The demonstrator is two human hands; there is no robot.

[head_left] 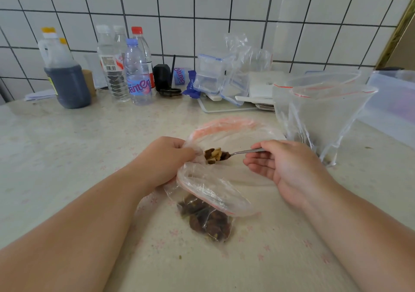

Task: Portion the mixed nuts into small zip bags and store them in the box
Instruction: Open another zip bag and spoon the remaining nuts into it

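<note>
Right hand: while the metal spoon (244, 152) is pinched by its handle, the right hand (285, 166) is held palm up.
Spoon load: mixed nuts (214, 154) are carried over the bag mouth.
Left hand: the rim of the zip bag (208, 186) is gripped by the left hand (166, 159).
Bag content: nuts are seen at its bottom, on the table (67, 157).
Aside: empty zip bags (323, 116) are standing right of it.

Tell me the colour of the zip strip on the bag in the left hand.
Red, on the clear zip bag; head view.

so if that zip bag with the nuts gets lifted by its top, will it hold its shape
Probably not: the zip bag is thin crumpled film, so it should flop. The nuts pooled at its bottom would likely make it hang bottom-heavy. Its mouth looks unsealed, so tilting might spill them.
</note>
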